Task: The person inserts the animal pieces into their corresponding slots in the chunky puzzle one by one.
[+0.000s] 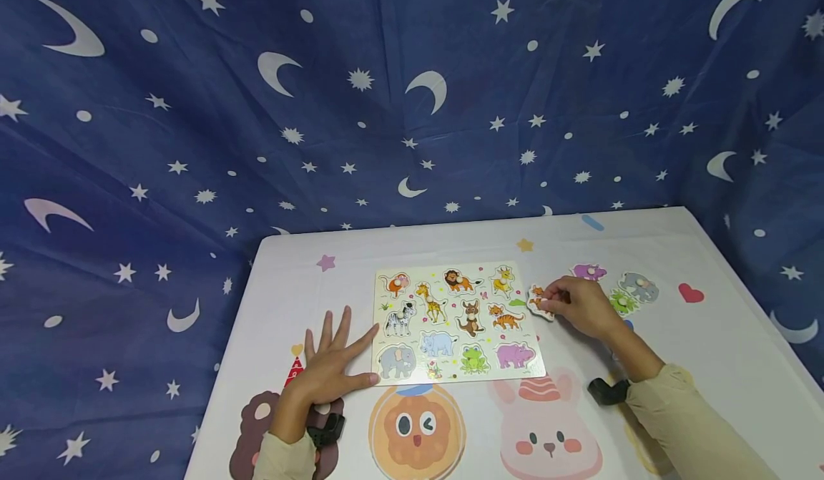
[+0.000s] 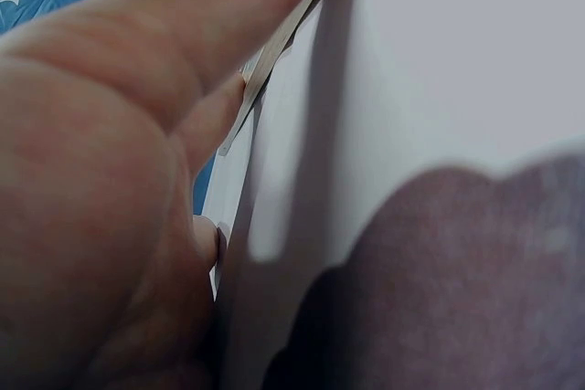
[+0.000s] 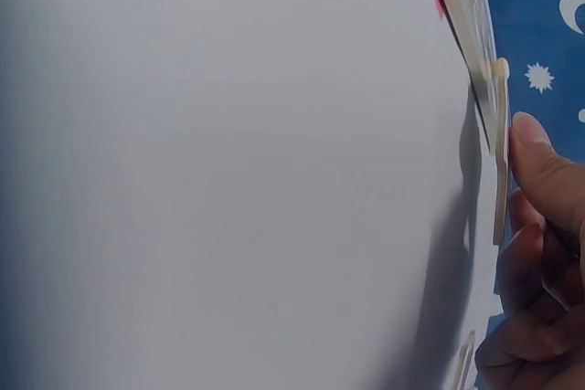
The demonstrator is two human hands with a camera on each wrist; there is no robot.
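A wooden animal puzzle board point(image 1: 425, 277) lies flat on the white table point(image 1: 450, 240), its spaces showing a lion, giraffe, zebra, elephant, frog and others. My left hand point(image 1: 331, 358) rests flat on the table beside the board's left edge, fingers spread, thumb against its lower left corner. In the left wrist view the left hand point(image 2: 110, 180) fills the frame next to the board's edge point(image 2: 274, 52). My right hand point(image 1: 569, 301) pinches an orange animal piece point(image 1: 537, 301) just right of the board. The right wrist view shows its fingers point(image 3: 539, 162) on the piece's thin edge point(image 3: 500, 171).
Three loose pieces lie right of the hand: a purple one point(image 1: 589, 272), a grey one point(image 1: 639, 287) and a green one point(image 1: 622, 301). Cartoon animal prints cover the table's near side. A blue star-and-moon cloth point(image 1: 412, 94) hangs behind and around the table.
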